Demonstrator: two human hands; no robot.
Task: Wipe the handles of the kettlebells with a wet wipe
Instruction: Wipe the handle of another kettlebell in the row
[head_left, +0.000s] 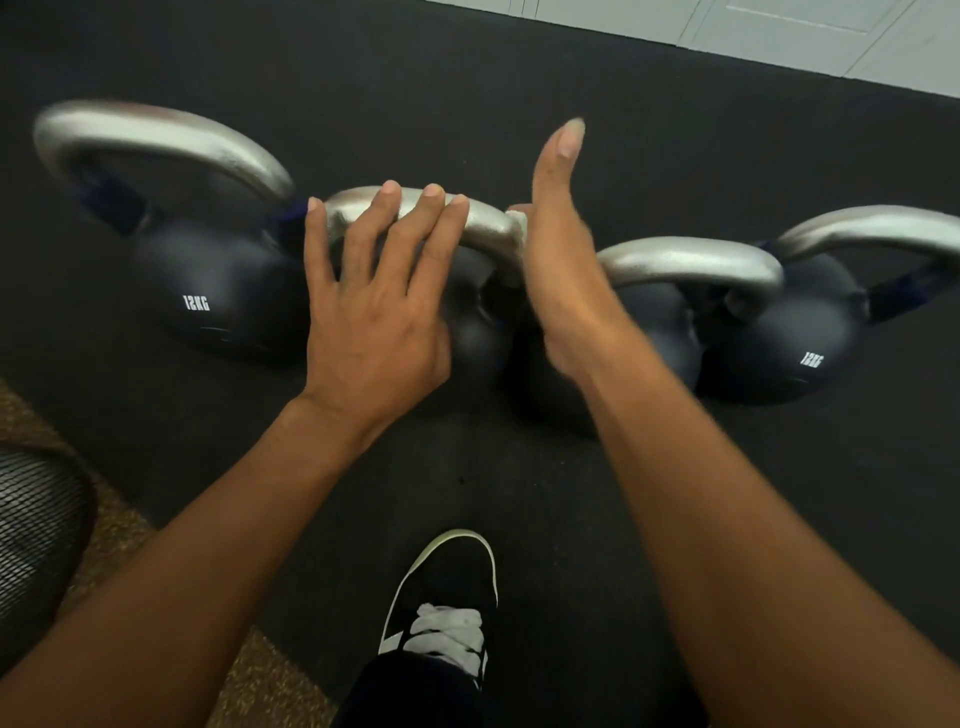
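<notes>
Four dark kettlebells with silver handles stand in a row on a black rubber mat, short of its far edge. The far edge meets a white panelled surface.

The first kettlebell and the fourth kettlebell carry "12KG" markings. The third kettlebell sits touching the fourth.

The left hand rests on the second kettlebell. Its fingers are spread and draped over the top of that bell's handle, laid on rather than clenched.

The right hand stands edge-on at the right end of the same handle, fingers straight and together, pointing away from the person. A white wet wipe shows as a small bunch between this hand's palm side and the handle, touching both. Whether the thumb clamps the wipe cannot be told, as the hand is blurred.

Toward the mat's near edge, a black shoe with white laces is planted. At the near left corner the mat borders brown speckled flooring, where a dark mesh object sits.
</notes>
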